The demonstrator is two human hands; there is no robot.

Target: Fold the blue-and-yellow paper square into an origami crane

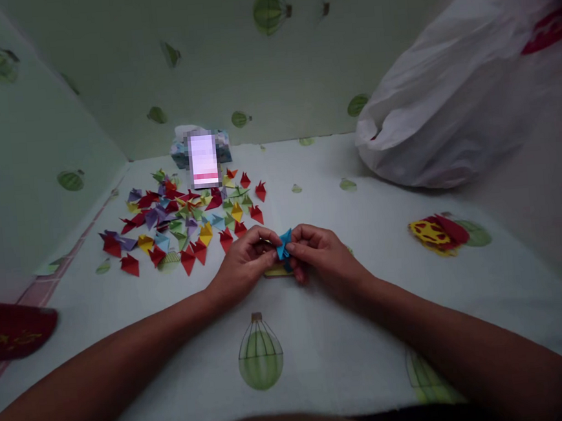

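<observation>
Most of the lower frame is taken up by a pale worktop (321, 343). At upper right, a white plastic bag (438, 107) is seen, while many-coloured folded-paper pieces (178, 209) are scattered left of centre. The left hand (250, 258) and right hand (326, 252) are held close together mid-frame. Yellow and red cut-outs (431, 232) are stacked at right. Smallest — a blue folded paper (284, 244) — is pinched at the centre by both hands' fingers.

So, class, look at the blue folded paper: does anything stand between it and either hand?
No, nothing visible does. The left hand and the right hand both pinch the blue folded paper directly. The other folded papers lie spread beyond the left hand, not in between.
</observation>
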